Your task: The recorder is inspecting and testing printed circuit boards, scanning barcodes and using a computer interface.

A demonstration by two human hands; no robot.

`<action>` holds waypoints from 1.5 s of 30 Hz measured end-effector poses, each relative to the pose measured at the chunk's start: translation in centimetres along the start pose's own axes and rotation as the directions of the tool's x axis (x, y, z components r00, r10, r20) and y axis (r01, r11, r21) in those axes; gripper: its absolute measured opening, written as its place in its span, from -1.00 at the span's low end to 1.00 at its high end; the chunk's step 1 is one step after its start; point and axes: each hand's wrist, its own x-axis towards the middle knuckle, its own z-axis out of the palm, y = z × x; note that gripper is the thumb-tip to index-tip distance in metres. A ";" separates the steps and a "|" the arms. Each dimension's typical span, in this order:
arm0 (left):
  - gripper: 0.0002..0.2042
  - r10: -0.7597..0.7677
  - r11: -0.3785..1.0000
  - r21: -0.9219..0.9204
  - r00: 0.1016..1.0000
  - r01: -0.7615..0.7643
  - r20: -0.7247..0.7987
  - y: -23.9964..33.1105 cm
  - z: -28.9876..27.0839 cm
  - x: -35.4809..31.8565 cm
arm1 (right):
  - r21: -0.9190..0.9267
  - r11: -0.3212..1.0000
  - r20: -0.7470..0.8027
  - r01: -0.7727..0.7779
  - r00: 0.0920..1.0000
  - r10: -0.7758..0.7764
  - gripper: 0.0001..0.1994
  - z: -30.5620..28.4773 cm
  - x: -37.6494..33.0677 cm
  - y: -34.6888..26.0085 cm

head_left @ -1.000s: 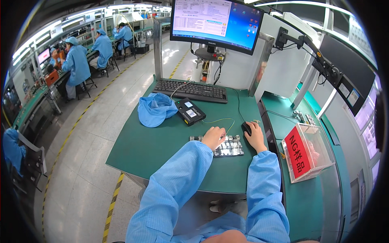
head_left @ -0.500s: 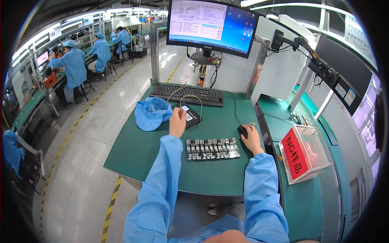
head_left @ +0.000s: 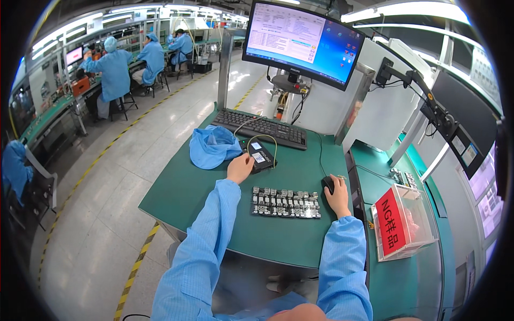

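Note:
My left hand [head_left: 239, 168] reaches forward and grips the near edge of a small black scanner-like device [head_left: 259, 155] with a looped cable, lying on the green table [head_left: 187, 192]. My right hand [head_left: 338, 196] rests on a black mouse [head_left: 328, 184] at the right. Between my arms lies a flat tray of several small grey components [head_left: 286, 203]. Both sleeves are light blue.
A black keyboard [head_left: 261, 128] and a large monitor [head_left: 302, 43] stand at the back. A crumpled blue cap [head_left: 212, 146] lies left of the device. A clear box with a red label [head_left: 400, 227] sits at the right. Other people in blue work at benches far left.
My left hand left the component tray and moved forward to the black device, where it now stays. My right hand remains on the mouse.

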 end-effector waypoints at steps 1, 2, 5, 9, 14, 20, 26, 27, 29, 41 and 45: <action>-0.71 0.007 1.000 0.001 1.000 -0.007 0.021 0.0 -0.1 0.1 | -0.010 1.000 -0.016 -0.007 1.000 0.007 -0.51 0.0 0.1 0.0; -0.71 0.006 1.000 0.002 1.000 -0.006 0.020 -0.1 -0.2 0.2 | -0.008 1.000 -0.016 -0.007 1.000 0.006 -0.51 0.1 0.1 0.0; -0.68 0.079 0.997 -0.013 0.994 -0.079 0.078 -1.5 -0.4 0.5 | 0.016 0.999 -0.063 -0.049 0.997 0.050 -0.56 0.2 0.0 -0.4; -0.69 -0.079 0.804 -0.586 0.995 0.096 0.055 -3.8 -0.2 1.4 | 0.001 0.998 -0.140 -0.064 0.988 0.063 -0.65 0.0 0.6 -0.7; -0.74 -0.130 0.359 -0.887 0.957 0.289 0.258 -2.4 -2.1 1.2 | 0.008 0.998 -0.182 -0.067 0.981 0.067 -0.69 -0.1 0.6 -0.4; -0.72 -0.093 0.351 -0.870 0.938 0.346 0.335 -1.4 -3.4 0.9 | 0.009 0.998 -0.176 -0.068 0.982 0.068 -0.68 0.2 0.3 -0.2; -0.73 -0.097 0.429 -0.841 0.942 0.331 0.322 -0.4 -3.9 0.4 | 0.010 0.999 -0.031 -0.042 0.999 0.042 -0.57 0.5 0.0 0.3; -0.73 -0.096 0.429 -0.840 0.942 0.332 0.323 -0.2 -4.0 0.3 | 0.012 0.999 -0.023 -0.052 0.998 0.052 -0.57 0.5 0.1 0.3; -0.74 -0.100 0.478 -0.815 0.942 0.328 0.320 -0.1 -4.1 0.3 | 0.014 0.998 -0.015 -0.063 0.998 0.063 -0.57 0.4 0.1 0.2; -0.82 -0.098 0.602 -0.732 0.939 0.320 0.330 1.7 -3.2 -0.6 | 0.007 0.999 -0.012 -0.050 0.999 0.050 -0.57 0.1 0.0 0.2; -0.83 0.016 0.573 -0.764 0.928 0.296 0.372 2.8 -3.9 -0.1 | 0.011 0.998 -0.019 -0.059 0.998 0.059 -0.57 0.1 0.1 -0.2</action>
